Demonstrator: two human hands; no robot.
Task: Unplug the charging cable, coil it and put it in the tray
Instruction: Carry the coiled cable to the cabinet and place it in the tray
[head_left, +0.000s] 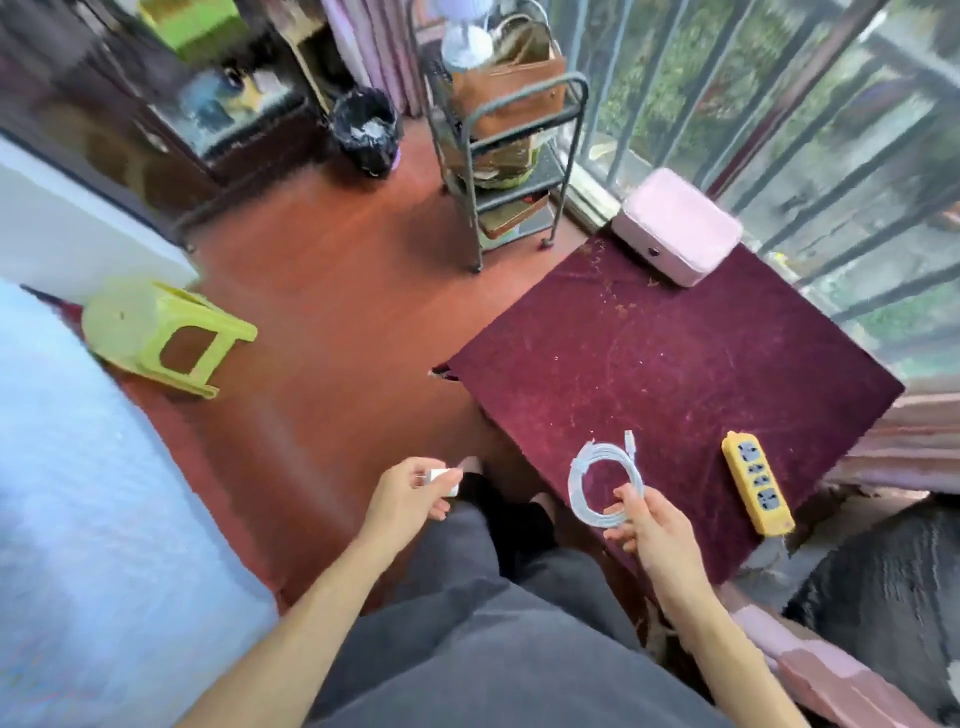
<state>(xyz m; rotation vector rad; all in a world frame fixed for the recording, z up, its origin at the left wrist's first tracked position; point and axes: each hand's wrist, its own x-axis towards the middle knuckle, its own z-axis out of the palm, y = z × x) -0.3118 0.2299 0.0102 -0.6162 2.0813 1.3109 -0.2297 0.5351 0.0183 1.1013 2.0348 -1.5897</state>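
A white charging cable (587, 480) is wound into a round coil, and my right hand (647, 525) grips it at its lower right, above the near part of the maroon-covered table (649, 364). One plug end of the cable sticks up at the coil's top. My left hand (410, 493) holds a small white charger block (441, 479) over the floor, left of the table. A yellow power strip (756, 480) lies on the table's near right edge with nothing plugged in. No tray is clearly visible.
A pink box (675, 228) sits at the table's far corner by the window bars. A metal shelf cart (509, 150) and a black bin (366, 130) stand further back. A green stool (161, 332) lies tipped on the red floor. A light-blue bed cover (78, 493) is at left.
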